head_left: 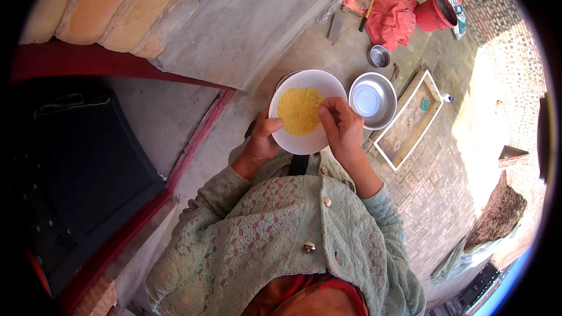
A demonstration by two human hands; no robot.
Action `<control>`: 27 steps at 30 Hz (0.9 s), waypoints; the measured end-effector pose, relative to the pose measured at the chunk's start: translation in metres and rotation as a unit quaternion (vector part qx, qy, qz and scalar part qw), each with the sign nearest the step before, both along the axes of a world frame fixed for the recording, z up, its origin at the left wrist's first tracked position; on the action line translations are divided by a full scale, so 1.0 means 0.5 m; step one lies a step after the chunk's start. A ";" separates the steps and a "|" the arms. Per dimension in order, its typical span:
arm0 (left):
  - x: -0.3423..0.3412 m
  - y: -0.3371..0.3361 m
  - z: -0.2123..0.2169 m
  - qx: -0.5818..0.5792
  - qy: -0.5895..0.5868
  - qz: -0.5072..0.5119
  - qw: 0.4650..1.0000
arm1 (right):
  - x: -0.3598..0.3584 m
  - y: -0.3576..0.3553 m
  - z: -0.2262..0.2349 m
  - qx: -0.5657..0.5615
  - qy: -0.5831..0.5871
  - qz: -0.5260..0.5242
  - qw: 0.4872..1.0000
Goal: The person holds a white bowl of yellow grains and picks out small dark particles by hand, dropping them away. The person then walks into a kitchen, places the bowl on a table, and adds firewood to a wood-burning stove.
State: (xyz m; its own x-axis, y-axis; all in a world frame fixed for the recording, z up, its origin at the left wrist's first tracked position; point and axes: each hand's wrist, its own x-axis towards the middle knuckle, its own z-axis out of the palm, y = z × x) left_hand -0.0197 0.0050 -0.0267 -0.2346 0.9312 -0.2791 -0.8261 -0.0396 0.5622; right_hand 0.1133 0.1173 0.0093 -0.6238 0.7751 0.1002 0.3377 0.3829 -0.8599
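A white bowl is held in front of my body, with a layer of fine yellow grain or meal inside. My left hand grips it at the left side, thumb over the rim and the other fingers hidden beneath. Over the bowl's right side is my right hand, its fingertips pinched together at the edge of the yellow grain. Whatever sits between those fingertips is too small or hidden to make out. Just right of the bowl, lower down, stands a round metal basin.
A white-rimmed rectangular trough lies beyond the basin. Farther off are a small metal bowl, a red cloth, a yellow-handled tool and a red bucket. A grey wall and a dark doorway curtain are at left.
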 end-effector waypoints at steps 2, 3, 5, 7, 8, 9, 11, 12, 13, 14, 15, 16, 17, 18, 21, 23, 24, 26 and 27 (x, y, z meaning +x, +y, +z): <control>0.000 0.001 0.002 0.003 -0.007 0.004 1.000 | 0.012 -0.005 0.002 -0.125 0.043 -0.021 0.991; 0.000 0.000 0.001 0.002 -0.010 0.004 1.000 | 0.017 -0.008 0.001 -0.218 0.070 -0.035 0.973; -0.001 -0.001 -0.002 0.002 -0.016 0.001 1.000 | 0.025 -0.005 0.002 -0.348 0.116 -0.049 0.929; 0.001 0.001 0.003 -0.008 -0.008 0.010 1.000 | 0.031 0.000 0.006 -0.427 0.153 -0.050 0.890; 0.002 0.002 0.004 -0.012 -0.005 0.014 1.000 | 0.034 0.003 0.005 -0.450 0.170 -0.050 0.875; 0.002 0.001 0.002 -0.013 -0.005 0.013 1.000 | 0.037 0.005 0.003 -0.472 0.187 -0.049 0.860; 0.002 -0.001 -0.005 -0.013 -0.007 0.011 1.000 | 0.045 0.013 0.004 -0.504 0.216 -0.051 0.834; 0.003 -0.003 -0.010 -0.015 -0.011 0.019 1.000 | 0.050 0.016 0.006 -0.516 0.230 -0.054 0.823; 0.003 -0.004 -0.012 -0.016 -0.015 0.028 0.999 | 0.054 0.020 0.007 -0.528 0.243 -0.055 0.812; 0.003 -0.005 -0.014 -0.018 -0.019 0.037 0.999 | 0.059 0.024 0.007 -0.523 0.246 -0.060 0.814; 0.001 -0.007 -0.013 -0.021 -0.015 0.048 0.999 | 0.064 0.028 0.005 -0.518 0.248 -0.065 0.816; -0.003 -0.010 -0.010 -0.025 -0.010 0.058 0.998 | 0.070 0.031 0.002 -0.513 0.251 -0.070 0.818; -0.007 -0.012 -0.009 -0.028 -0.006 0.068 0.997 | 0.075 0.034 -0.003 -0.506 0.252 -0.077 0.821; -0.011 -0.014 -0.010 -0.028 0.000 0.078 0.997 | 0.082 0.036 -0.008 -0.499 0.253 -0.083 0.825; -0.026 -0.018 -0.007 -0.030 0.012 0.108 0.994 | 0.092 0.041 -0.044 -0.455 0.196 -0.107 0.862; -0.036 -0.022 0.006 -0.033 0.012 0.124 0.992 | 0.089 0.036 -0.068 -0.343 0.099 -0.113 0.927; -0.039 -0.025 0.004 -0.033 0.013 0.121 0.992 | 0.090 0.026 -0.075 -0.243 0.028 -0.111 0.963; -0.041 -0.029 -0.005 -0.032 0.014 0.120 0.992 | 0.086 0.014 -0.061 -0.144 -0.059 -0.098 0.983; -0.043 -0.031 -0.007 -0.028 0.015 0.114 0.993 | 0.081 0.012 -0.051 -0.120 -0.033 -0.077 0.989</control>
State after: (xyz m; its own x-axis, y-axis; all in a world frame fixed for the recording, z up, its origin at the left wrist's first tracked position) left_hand -0.0415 -0.0105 -0.0304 -0.4471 0.8361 -0.3178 -0.7815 -0.1922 0.5936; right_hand 0.1539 0.1232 -0.0164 -0.4953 0.8581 -0.1355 0.4355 0.1103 -0.8934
